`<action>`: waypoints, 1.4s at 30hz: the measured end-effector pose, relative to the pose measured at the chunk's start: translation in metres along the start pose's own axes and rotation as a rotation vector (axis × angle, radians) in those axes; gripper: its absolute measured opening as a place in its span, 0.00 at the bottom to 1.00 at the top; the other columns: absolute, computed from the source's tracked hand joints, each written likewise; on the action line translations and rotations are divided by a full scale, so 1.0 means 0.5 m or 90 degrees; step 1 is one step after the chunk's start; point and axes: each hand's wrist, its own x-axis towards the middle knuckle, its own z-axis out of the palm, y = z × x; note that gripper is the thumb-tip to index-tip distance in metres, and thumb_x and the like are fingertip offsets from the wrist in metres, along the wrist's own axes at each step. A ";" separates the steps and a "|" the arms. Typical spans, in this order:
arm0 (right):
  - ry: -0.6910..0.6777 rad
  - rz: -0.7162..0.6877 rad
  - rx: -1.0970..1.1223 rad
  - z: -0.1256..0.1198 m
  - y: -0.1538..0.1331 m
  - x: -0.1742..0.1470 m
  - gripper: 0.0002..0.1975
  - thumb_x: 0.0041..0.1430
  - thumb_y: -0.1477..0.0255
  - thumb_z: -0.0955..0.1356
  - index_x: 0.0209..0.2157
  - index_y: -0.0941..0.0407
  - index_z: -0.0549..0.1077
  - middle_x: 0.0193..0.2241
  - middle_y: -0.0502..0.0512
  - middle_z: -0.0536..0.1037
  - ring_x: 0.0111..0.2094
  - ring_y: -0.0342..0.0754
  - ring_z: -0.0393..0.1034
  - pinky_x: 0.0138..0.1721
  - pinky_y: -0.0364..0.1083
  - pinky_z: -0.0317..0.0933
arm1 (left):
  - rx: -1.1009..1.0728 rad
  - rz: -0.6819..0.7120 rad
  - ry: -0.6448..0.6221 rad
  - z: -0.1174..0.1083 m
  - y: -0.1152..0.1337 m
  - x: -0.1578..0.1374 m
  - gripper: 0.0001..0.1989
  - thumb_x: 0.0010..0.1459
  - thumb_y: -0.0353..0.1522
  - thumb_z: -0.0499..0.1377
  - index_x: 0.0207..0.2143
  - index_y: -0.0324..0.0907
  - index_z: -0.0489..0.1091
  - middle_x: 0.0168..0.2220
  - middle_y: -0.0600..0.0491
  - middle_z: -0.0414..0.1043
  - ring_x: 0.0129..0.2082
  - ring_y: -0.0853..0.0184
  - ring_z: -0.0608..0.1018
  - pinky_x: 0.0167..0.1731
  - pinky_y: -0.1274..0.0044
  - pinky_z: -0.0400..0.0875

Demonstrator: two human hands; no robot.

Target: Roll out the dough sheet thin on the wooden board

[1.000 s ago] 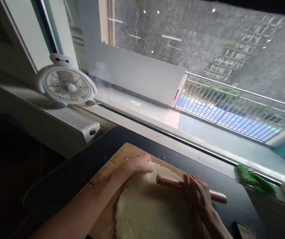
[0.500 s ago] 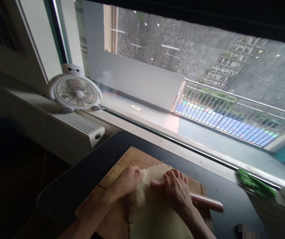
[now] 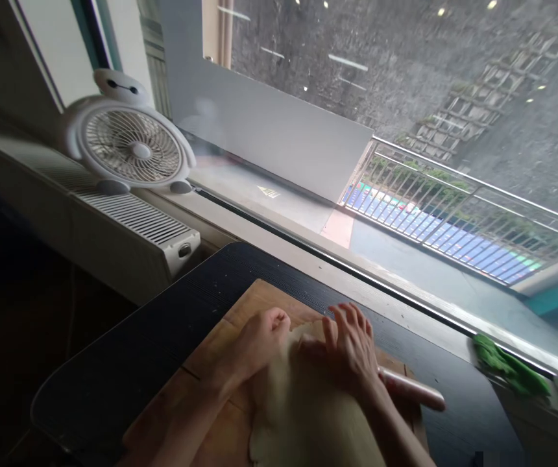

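Note:
A wide sheet of pale dough (image 3: pixel 318 415) lies on a wooden board (image 3: pixel 206 344), its lower part running out of view. My left hand (image 3: pixel 262 337) is curled closed by the dough's upper left edge; nothing shows in its fingers. My right hand (image 3: pixel 354 344) rests over a rolling pin (image 3: pixel 412 389) with its fingers stretched out and raised. The palm covers the pin's middle. One end of the pin sticks out to the right past the board, and the other lies on the dough.
The board sits on a dark table (image 3: pixel 201 292) beside a window ledge (image 3: pixel 308 259). A white fan (image 3: pixel 137 149) stands at the back left on a radiator cover (image 3: pixel 137 220). A green cloth (image 3: pixel 507 366) lies on the ledge at the right. Railings show outside.
My view has tipped down and turned a little. My left hand has curled up at the dough's edge. My right fingers have straightened and lifted over the rolling pin.

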 end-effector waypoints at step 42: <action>-0.045 0.131 0.041 0.017 0.058 0.156 0.25 0.64 0.60 0.50 0.45 0.56 0.70 0.48 0.61 0.69 0.48 0.52 0.63 0.45 0.50 0.55 | 0.000 -0.041 -0.008 -0.006 0.007 0.007 0.14 0.57 0.37 0.47 0.31 0.41 0.69 0.26 0.55 0.70 0.28 0.69 0.71 0.27 0.79 0.59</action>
